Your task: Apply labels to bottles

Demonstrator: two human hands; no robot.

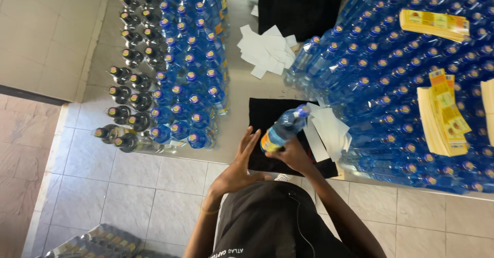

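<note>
Bottle: blue plastic bottle (284,129), tilted above black cloth (267,115).
Right hand (294,155): my fingers wrapped round its base.
Left hand (242,161): fingers spread, beside its label.

I have a single view to work from, the camera worn on the person's head, looking almost straight down from above. It faces the far edge of the shiny metal worktable (236,129), with the person's dark-clothed torso at the bottom edge of the frame. The camera sits fairly near, close enough that the left hand (237,165) and right hand (294,155) fill the lower middle. The pale tiled floor (128,186) shows at left and below. No second view shares this scene.
</note>
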